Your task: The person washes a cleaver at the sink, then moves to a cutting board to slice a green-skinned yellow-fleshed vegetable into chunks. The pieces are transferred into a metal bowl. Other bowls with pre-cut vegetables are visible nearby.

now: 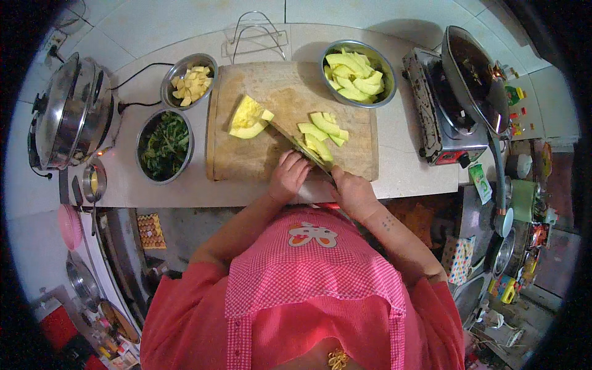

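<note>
My right hand (352, 189) grips the handle of a kitchen knife (289, 137), whose blade slants up and left over the wooden cutting board (259, 162). Beside the blade, near the board's front edge, is my left hand (290, 175) with its fingers bent; whether anything is under them is hidden. Past the knife tip rests a thick chunk of pale green-yellow gourd or melon (247, 121), with a small cut bit touching its right side. Several pale green slices (323, 129) lie right of the blade, the closest ones against it.
A steel bowl (392, 95) of similar slices overlaps the board's back right. Leftward stand a bowl of yellowish cubes (192, 85), a bowl of leafy greens (165, 145) and a lidded electric pot (69, 115). A gas stove (434, 111) with a tilted pan (476, 78) is right.
</note>
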Motion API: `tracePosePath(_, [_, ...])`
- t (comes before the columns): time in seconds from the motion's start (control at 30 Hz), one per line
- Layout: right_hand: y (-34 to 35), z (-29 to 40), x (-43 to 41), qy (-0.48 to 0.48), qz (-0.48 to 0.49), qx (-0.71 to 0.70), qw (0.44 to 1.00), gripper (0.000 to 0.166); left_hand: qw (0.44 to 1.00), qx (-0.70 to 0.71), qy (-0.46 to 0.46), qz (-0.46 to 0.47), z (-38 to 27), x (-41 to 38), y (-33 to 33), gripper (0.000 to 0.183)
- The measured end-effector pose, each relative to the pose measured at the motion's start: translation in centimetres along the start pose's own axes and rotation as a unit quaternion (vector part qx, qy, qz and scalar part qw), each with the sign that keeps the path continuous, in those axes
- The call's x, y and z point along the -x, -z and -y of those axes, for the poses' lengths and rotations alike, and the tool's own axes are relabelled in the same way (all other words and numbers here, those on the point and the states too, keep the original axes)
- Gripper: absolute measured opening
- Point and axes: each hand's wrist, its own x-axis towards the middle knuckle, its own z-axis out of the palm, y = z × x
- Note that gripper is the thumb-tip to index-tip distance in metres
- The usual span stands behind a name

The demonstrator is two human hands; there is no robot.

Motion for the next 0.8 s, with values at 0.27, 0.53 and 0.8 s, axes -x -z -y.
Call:
tracePosePath(0.27, [2.0,-1.6,-1.1,-0.027,-0.03,-0.079,0.996,0.034,0.997,0.019,0.073,0.032,-0.9,-1.6,0.5,0.021])
tracePosePath(0.53, [3.5,-1.1,1.7,-0.011,-0.025,-0.051,0.998,0.029,0.996,0.032,0.082,0.027,-0.7,-1.9,-0.8,0.018])
tracePosePath(0.8, [4.4,0.7,3.3,-0.034,0.032,0.017,0.999,0.029,0.994,-0.015,0.077,0.072,-0.8,-2.0,-0.4,0.024])
